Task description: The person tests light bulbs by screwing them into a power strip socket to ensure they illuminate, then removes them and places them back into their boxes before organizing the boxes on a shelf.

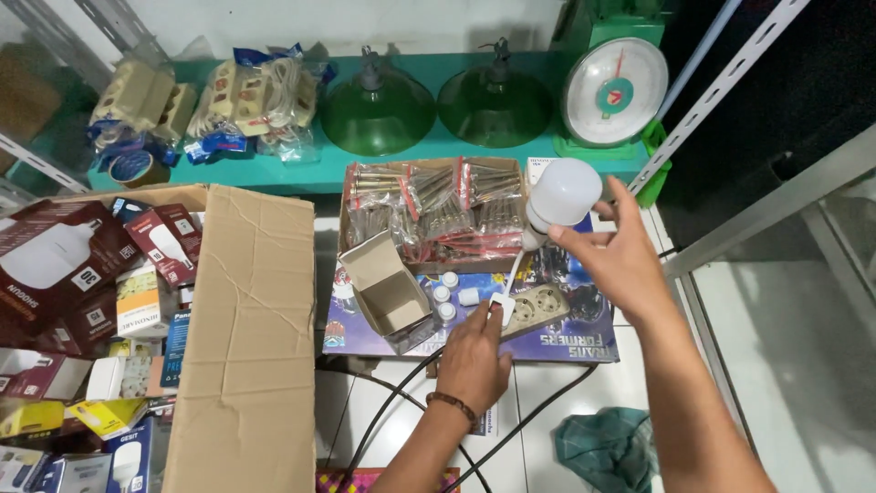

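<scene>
My right hand [613, 260] holds a large white light bulb [558, 195] by its base, raised above the floor. Below it, my left hand [474, 356] presses its fingers on a white plug [502, 308] at a beige socket strip [537, 309]. The strip lies on a flat colourful box [566, 342]. A thin white lead runs from the bulb's base down toward the plug. Three small white bulbs [444, 294] and an open little cardboard box [391, 292] sit just left of the strip.
A big cardboard carton [246, 338] full of boxed bulbs fills the left. A box of bagged screws [438, 210] lies behind. On the teal shelf stand two green lamp shades [376, 111], packed sockets [251, 96] and a green scale [613, 91]. Black cables [392, 402] cross the tiled floor.
</scene>
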